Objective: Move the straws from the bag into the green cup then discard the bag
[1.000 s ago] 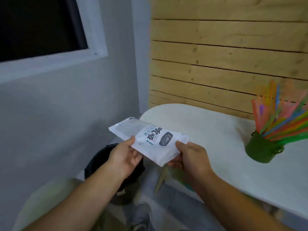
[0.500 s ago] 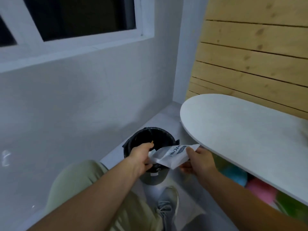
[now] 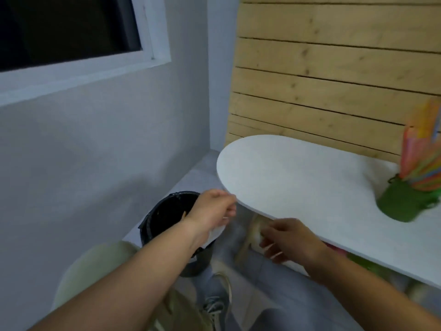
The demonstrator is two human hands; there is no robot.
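My left hand (image 3: 212, 211) hovers over the black bin (image 3: 167, 218) on the floor, closed on the white plastic bag (image 3: 216, 234), of which only a crumpled edge shows below my palm. My right hand (image 3: 286, 240) has come away from the bag and hangs below the table edge with fingers apart, holding nothing. The green cup (image 3: 403, 204) stands on the white table (image 3: 298, 182) at the far right, filled with several colourful straws (image 3: 420, 163) that fan upward.
The bin stands on the grey floor between the grey wall and the table's rounded left end. A wooden slat wall backs the table. My knee and shoe (image 3: 214, 309) are below. Coloured objects lie under the table at the right.
My right hand let go of the bag and pulled back to the right. My left hand pushed the bag down over the bin opening. The view swung right, so the green cup shows again.
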